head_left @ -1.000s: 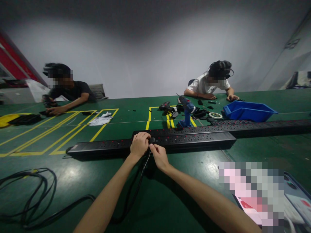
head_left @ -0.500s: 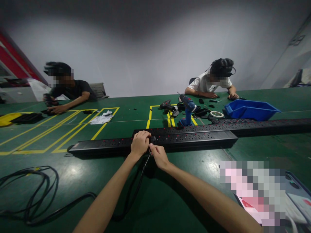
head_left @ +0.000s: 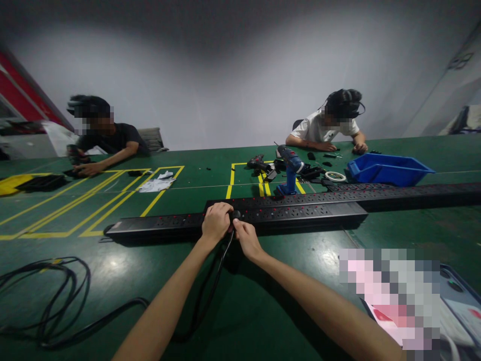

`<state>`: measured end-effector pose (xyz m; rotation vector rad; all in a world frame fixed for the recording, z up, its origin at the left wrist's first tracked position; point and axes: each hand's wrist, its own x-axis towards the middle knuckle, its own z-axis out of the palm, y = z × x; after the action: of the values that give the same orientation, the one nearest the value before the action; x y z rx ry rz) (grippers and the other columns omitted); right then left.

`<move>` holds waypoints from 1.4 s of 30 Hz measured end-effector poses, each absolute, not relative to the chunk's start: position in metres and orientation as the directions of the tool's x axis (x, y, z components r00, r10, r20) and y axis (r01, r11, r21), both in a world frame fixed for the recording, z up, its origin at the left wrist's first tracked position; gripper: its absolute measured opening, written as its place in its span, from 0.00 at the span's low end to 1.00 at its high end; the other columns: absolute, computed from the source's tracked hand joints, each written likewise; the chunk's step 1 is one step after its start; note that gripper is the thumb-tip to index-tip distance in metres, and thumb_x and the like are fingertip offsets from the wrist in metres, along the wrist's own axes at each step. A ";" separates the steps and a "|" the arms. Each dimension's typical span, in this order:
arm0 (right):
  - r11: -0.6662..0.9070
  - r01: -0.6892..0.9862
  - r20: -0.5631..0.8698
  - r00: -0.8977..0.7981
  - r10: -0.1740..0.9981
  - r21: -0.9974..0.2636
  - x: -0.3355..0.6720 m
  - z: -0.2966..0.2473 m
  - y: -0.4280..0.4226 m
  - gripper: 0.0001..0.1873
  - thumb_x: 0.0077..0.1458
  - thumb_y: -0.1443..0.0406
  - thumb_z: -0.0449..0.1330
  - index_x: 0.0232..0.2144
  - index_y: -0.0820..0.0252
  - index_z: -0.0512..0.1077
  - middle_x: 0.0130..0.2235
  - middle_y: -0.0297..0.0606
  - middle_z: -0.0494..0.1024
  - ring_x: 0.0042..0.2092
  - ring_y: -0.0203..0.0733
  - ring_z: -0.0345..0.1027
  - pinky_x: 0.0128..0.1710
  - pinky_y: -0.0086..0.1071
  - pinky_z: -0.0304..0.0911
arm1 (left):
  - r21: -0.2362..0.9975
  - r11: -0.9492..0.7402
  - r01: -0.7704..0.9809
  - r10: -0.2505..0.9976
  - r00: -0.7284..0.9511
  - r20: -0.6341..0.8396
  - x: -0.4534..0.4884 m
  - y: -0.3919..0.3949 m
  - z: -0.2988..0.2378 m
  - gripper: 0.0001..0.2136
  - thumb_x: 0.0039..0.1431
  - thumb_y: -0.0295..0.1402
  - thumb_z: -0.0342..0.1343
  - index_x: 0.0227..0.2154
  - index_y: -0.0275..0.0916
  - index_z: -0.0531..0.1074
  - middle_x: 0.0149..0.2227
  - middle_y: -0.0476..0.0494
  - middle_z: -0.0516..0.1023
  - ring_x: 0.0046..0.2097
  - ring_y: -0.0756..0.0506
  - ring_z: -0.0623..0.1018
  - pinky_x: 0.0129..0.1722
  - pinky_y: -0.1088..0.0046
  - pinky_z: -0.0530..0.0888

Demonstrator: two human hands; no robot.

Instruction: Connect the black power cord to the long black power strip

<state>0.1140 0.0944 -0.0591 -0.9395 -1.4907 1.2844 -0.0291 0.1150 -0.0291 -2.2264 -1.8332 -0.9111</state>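
A long black power strip (head_left: 308, 216) with rows of sockets and small red lights lies across the table before me. At its middle a black plug (head_left: 236, 214) sits against the socket face; whether its pins are inside is hidden. My left hand (head_left: 217, 223) is closed round the plug's left side, with its fingers curled over the strip. From the right, my right hand (head_left: 247, 238) pinches at the plug's lower edge, thumb and finger close to where the cord leaves. The black power cord (head_left: 221, 263) runs down between my forearms, then left into a loose coil.
A second long strip (head_left: 421, 194) lies behind the first. Beyond it stand a blue drill (head_left: 291, 173), a tape roll (head_left: 335, 176) and a blue bin (head_left: 391, 169). Phones (head_left: 460, 286) lie near right. Two people sit across the green table (head_left: 293, 273).
My right thumb and fingers have shifted slightly up and right against the plug. My left hand has stayed almost still.
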 end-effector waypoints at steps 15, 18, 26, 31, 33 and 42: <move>0.196 -0.001 0.189 -0.279 0.942 -0.981 0.113 -0.059 0.095 0.25 0.58 0.47 0.53 0.21 0.61 0.66 0.21 0.29 0.59 0.26 0.33 0.51 0.25 0.29 0.47 | 0.297 -0.282 0.912 0.857 0.100 0.506 -0.030 0.115 -0.028 0.12 0.60 0.27 0.44 0.36 0.42 0.73 0.43 0.45 0.79 0.49 0.42 0.73 0.51 0.61 0.67; 0.186 0.011 0.176 -0.274 0.946 -0.983 0.112 -0.060 0.096 0.26 0.57 0.46 0.53 0.20 0.60 0.64 0.21 0.30 0.59 0.25 0.34 0.52 0.25 0.28 0.47 | 0.293 -0.275 0.916 0.857 0.096 0.506 -0.030 0.115 -0.028 0.13 0.60 0.27 0.43 0.36 0.42 0.74 0.44 0.44 0.79 0.49 0.42 0.73 0.51 0.61 0.67; 0.182 -0.030 0.184 -0.280 0.942 -0.983 0.113 -0.056 0.093 0.27 0.58 0.45 0.52 0.22 0.61 0.68 0.21 0.30 0.60 0.26 0.33 0.53 0.25 0.28 0.49 | 0.274 -0.274 0.922 0.836 0.088 0.542 -0.032 0.117 -0.032 0.14 0.59 0.25 0.45 0.36 0.42 0.76 0.45 0.45 0.80 0.53 0.42 0.72 0.55 0.60 0.66; 0.039 -0.106 0.067 -0.268 0.961 -0.994 0.108 -0.053 0.097 0.27 0.55 0.44 0.55 0.21 0.61 0.67 0.17 0.28 0.58 0.20 0.31 0.49 0.21 0.28 0.45 | 0.272 -0.276 0.922 0.834 0.089 0.545 -0.033 0.118 -0.036 0.14 0.57 0.24 0.46 0.37 0.42 0.77 0.47 0.46 0.80 0.55 0.40 0.70 0.55 0.59 0.67; -0.035 -0.146 0.004 -0.262 0.965 -0.989 0.105 -0.052 0.098 0.27 0.54 0.44 0.56 0.20 0.61 0.67 0.15 0.27 0.57 0.18 0.30 0.47 0.19 0.28 0.43 | 0.270 -0.284 0.920 0.833 0.097 0.545 -0.033 0.118 -0.037 0.14 0.57 0.24 0.47 0.38 0.42 0.77 0.47 0.46 0.80 0.55 0.40 0.70 0.55 0.58 0.67; -0.115 -0.287 -0.056 -0.207 0.977 -0.951 0.096 -0.047 0.096 0.27 0.51 0.43 0.59 0.20 0.61 0.67 0.14 0.25 0.56 0.15 0.29 0.45 0.16 0.29 0.39 | 0.264 -0.294 0.919 0.825 0.105 0.555 -0.033 0.117 -0.036 0.15 0.58 0.25 0.47 0.39 0.42 0.77 0.47 0.45 0.80 0.56 0.39 0.70 0.55 0.57 0.67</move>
<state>0.0964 0.0962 -0.0473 -0.9420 -1.0754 1.5453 -0.0333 0.1170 -0.0359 -2.2204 -1.7697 -0.9501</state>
